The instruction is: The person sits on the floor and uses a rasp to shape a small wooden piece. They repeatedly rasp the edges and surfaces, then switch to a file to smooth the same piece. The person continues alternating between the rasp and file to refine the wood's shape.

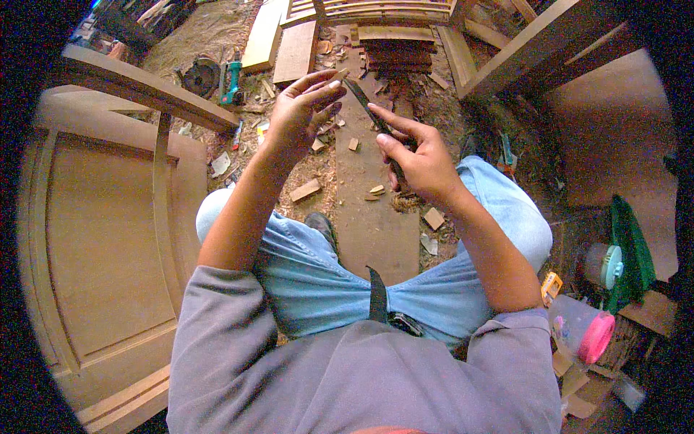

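Note:
My left hand (307, 108) is raised in front of me, a small pale wood piece (340, 74) pinched at its fingertips. My right hand (419, 155) wraps round a long, narrow, dark blade-like tool (365, 104); its exact kind is unclear. The tool slants up and to the left, its tip close to the wood piece. Whether the two touch, I cannot tell. Below both hands lies a brown board (376, 239) between my legs. On and beside it are several offcuts, among them a wood block (305, 190) and a smaller block (434, 218).
A panelled wooden door (108, 239) stands at the left. Beyond my hands are planks (295, 50), a stack of dark wood pieces (397, 54) and a green power tool (231, 81). To the right sits a clear jar with a pink lid (597, 338). Shavings litter the floor.

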Motion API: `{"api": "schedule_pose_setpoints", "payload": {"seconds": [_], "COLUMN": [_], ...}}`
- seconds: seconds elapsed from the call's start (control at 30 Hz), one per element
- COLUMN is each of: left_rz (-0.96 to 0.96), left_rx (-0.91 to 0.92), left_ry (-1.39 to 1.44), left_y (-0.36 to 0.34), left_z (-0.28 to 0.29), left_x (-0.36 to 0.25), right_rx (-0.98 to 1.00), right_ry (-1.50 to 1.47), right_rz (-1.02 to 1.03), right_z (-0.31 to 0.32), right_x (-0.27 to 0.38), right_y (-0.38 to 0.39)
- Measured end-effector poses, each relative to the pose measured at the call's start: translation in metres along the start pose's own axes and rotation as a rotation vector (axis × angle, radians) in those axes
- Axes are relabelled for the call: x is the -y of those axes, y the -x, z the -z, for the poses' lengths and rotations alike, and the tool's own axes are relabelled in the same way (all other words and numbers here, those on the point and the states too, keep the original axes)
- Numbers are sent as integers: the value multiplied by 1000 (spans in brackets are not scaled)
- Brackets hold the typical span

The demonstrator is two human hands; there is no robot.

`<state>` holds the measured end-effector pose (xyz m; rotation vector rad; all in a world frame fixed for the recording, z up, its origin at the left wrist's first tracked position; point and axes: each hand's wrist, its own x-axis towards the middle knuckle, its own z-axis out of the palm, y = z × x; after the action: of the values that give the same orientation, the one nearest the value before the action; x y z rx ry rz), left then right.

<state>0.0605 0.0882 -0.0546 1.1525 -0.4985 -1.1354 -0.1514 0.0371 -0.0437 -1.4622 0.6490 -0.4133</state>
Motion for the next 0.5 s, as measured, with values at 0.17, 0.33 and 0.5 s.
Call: {"api": "schedule_pose_setpoints", "payload": {"seconds": [0.17,0.33,0.5], "left_rz": [-14,-44,-19], "left_rx": [-13,-43,-40], "left_ry": [-21,-61,-5], "left_y": [5,6,4], "left_z": [-4,-7,-6], "left_x": [-4,-7,-5], "right_rx": [12,11,-8], "right_ry": [7,-13,19], "right_rz": [33,-17,70], "right_z": [0,1,0], "right_x": [1,6,5], "right_y": [0,2,0]}}
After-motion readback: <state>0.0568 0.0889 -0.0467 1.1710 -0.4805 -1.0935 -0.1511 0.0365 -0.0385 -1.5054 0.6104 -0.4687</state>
